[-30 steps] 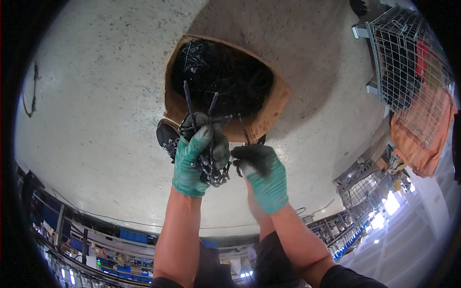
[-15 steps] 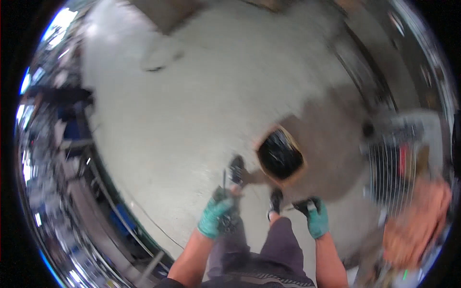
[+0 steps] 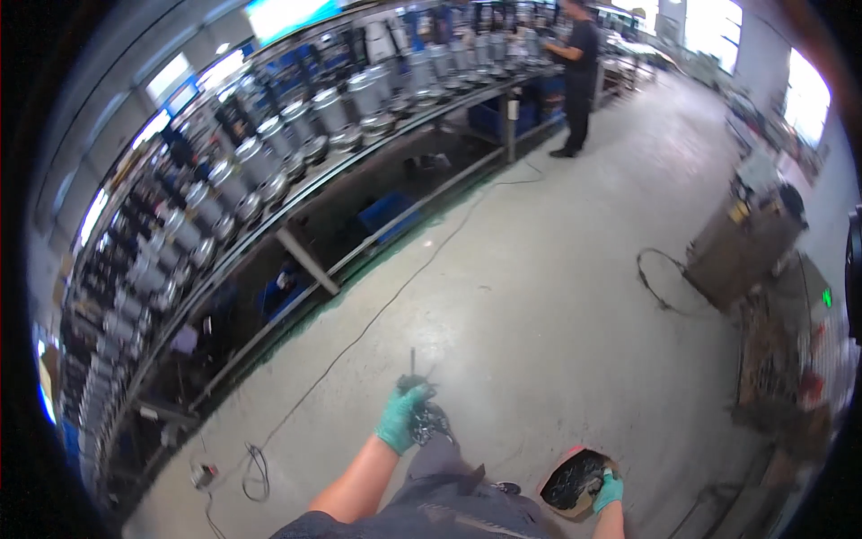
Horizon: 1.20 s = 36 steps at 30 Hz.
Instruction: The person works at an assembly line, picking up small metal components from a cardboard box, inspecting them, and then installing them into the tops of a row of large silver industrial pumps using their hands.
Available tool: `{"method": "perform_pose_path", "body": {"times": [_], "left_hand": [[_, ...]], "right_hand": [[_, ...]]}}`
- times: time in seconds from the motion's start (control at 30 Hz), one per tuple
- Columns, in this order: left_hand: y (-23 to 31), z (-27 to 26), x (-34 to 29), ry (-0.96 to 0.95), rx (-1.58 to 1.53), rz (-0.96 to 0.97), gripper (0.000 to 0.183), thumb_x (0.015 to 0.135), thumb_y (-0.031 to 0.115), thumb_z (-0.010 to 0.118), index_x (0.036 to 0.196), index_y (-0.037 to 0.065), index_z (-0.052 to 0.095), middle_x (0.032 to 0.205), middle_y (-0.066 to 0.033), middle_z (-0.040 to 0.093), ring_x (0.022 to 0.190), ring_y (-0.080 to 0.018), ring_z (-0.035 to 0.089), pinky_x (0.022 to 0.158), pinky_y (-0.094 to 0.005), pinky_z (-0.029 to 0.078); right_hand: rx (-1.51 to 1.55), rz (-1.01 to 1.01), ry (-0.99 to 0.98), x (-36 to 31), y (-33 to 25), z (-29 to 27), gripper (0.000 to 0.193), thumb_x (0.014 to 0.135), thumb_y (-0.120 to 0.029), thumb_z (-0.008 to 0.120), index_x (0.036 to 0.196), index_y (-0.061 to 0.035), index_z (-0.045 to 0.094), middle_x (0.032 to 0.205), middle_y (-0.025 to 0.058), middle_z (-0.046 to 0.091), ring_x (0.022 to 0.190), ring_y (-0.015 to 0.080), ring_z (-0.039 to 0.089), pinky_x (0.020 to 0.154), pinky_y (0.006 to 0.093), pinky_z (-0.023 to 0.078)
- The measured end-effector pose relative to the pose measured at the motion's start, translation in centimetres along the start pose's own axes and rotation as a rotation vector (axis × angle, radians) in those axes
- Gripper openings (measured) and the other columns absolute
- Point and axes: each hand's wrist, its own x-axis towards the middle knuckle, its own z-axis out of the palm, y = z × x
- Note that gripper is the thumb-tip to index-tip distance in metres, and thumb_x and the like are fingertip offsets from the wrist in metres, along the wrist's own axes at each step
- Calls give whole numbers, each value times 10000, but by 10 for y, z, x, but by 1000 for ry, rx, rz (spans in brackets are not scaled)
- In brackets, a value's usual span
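My left hand (image 3: 400, 420), in a green glove, is closed around dark parts (image 3: 417, 386) with a thin rod sticking up from them. Their exact kind is too blurred to tell. More dark, shiny shapes show just below the glove, over my leg and shoe. At the lower right stands an open cardboard box (image 3: 564, 512) with black, glossy material (image 3: 575, 476) inside. My right hand (image 3: 609, 490), gloved too, overlaps the box's right rim with its fingers curled. Whether it grips the rim or something dark in front of it cannot be made out.
A long workbench (image 3: 296, 202) curves along the left, carrying rows of grey metal cylinders (image 3: 328, 110). A person (image 3: 579, 72) in dark clothes stands at its far end. A cable (image 3: 377, 314) runs along the floor. A brown metal cabinet (image 3: 745, 251) stands at right.
My view has swung left and up, bringing the bench and the person into sight. The box now appears lower, with my right hand at its rim. My left hand keeps its dark parts.
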Motion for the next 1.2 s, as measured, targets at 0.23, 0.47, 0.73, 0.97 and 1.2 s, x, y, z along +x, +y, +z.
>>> {"method": "perform_pose_path", "body": {"times": [0.23,0.47,0.73,0.97,1.2], "left_hand": [[92,-151,22,238,-323,154,157,970,127,668,1089,205,602,900,-65,675,680,-189,644,514,-317,538],[199,-224,79,223,-370,194,175,960,135,687,1096,208,606,921,-66,687,688,-200,647,523,-325,542],[260,-274,118,241,-533,317,132,975,126,668,1073,202,624,922,-74,697,658,-203,654,500,-324,542],[276,-359,158,244,-658,330,153,962,172,687,1089,188,604,877,-67,669,600,-140,558,451,-278,454],[370,-358,201,549,-748,449,201,986,254,670,822,143,635,823,-49,670,577,-125,536,471,-248,451]], "right_hand": [[-437,278,-72,9,26,118,346,1010,-361,402,777,-196,598,613,62,637,418,239,504,373,416,394],[-880,100,-234,-80,-2,238,262,967,-251,558,1070,-83,730,1016,153,754,877,286,731,789,414,574],[-1812,-403,-549,17,12,246,242,934,-250,632,1111,-119,733,1068,192,746,923,342,732,831,438,580],[-1055,265,-402,8,-31,450,227,987,-171,581,1171,-65,663,1041,176,731,875,352,726,739,512,609],[-1024,173,-566,-4,-63,759,267,963,-32,598,1228,-4,620,1015,125,684,900,283,696,753,452,631]]}}
